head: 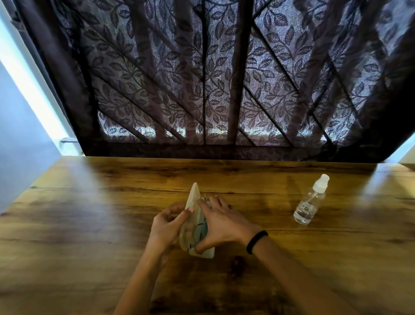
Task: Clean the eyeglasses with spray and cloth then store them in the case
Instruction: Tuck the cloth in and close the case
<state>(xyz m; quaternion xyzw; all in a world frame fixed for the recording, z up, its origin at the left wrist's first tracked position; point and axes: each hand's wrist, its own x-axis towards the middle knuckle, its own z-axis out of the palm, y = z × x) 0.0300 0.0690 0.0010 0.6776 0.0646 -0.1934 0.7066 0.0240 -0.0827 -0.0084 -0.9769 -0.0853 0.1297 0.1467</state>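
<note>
A pale translucent eyeglass case [193, 198] stands open on the wooden table [85, 210] in the middle. My left hand [165, 224] grips its raised lid from the left, thumb on the lid's edge. My right hand [222, 222] lies over the open side, fingers spread, pressing on what is inside. The eyeglasses [201, 229] and a grey-green cloth show only partly inside the case between my hands. A clear spray bottle [310, 200] with a white nozzle stands to the right, apart from both hands.
A dark leaf-patterned curtain [222, 73] hangs right behind the table's far edge. A pale wall [10, 130] is at the left. A black band [256, 242] sits on my right wrist. Bare tabletop lies left and right of the case.
</note>
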